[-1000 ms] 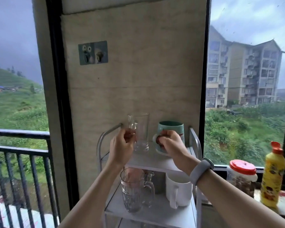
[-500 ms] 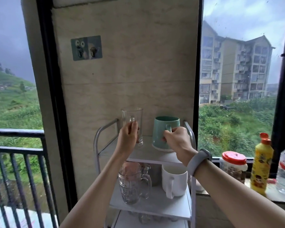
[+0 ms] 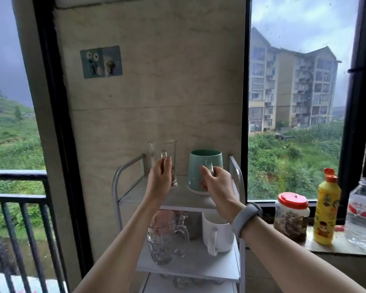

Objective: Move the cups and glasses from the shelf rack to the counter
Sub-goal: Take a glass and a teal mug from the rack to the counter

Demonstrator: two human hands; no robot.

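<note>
At centre frame, the shelf rack [image 3: 125, 178] has raised side rails left and right of its top shelf, open toward us. At lower right, a jar [image 3: 291, 216], yellow bottle [image 3: 326, 210] and water bottle [image 3: 361, 212] crowd the bench [image 3: 347, 248]. Our left hand [image 3: 160, 178] grips the tall glass mug [image 3: 163, 159]; our right hand [image 3: 217, 182] pinches the green mug [image 3: 205, 168] by its handle. Below stand a glass tankard [image 3: 165, 240] and white mug [image 3: 217, 235].
</note>
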